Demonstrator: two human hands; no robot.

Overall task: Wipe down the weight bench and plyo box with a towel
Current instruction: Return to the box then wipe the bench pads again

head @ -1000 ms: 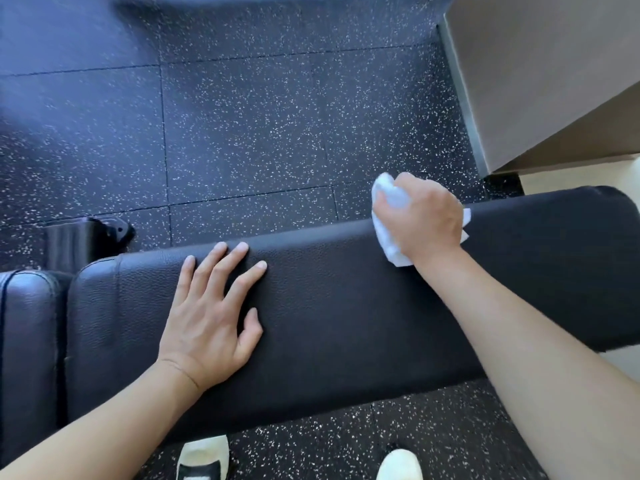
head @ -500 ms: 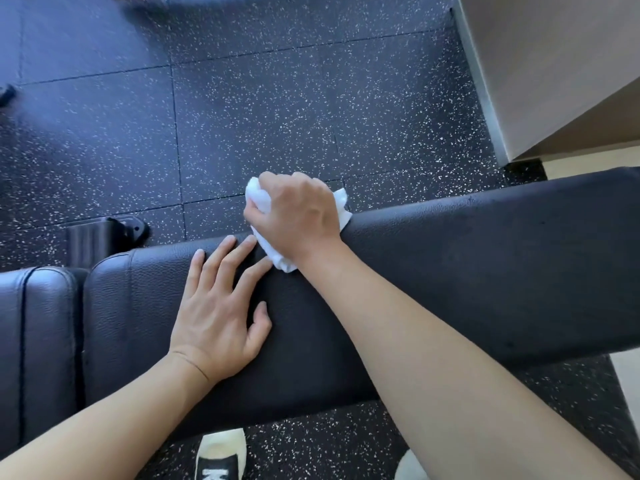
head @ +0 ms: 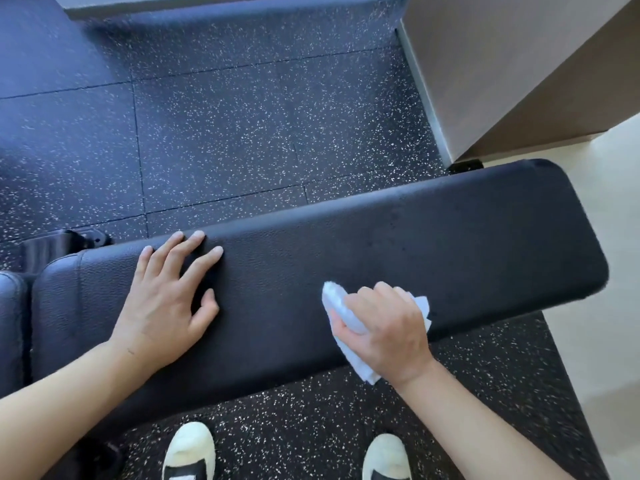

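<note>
The right hand (head: 384,332) bunches the towel (head: 349,358) in curled fingers at the bench (head: 450,244) pad's five o'clock edge; overhang risks slipping off. The left hand (head: 166,299) presses flat, fingers spread.

The right hand (head: 384,327) has dragged the towel (head: 334,299) to the bench's (head: 450,244) near edge.

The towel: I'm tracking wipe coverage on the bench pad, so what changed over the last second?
The right hand, gripping the towel, swept along the bench pad's far edge toward the left hand, then back right and to the near edge. The left hand stayed flat on the pad; nothing was let go.
</note>
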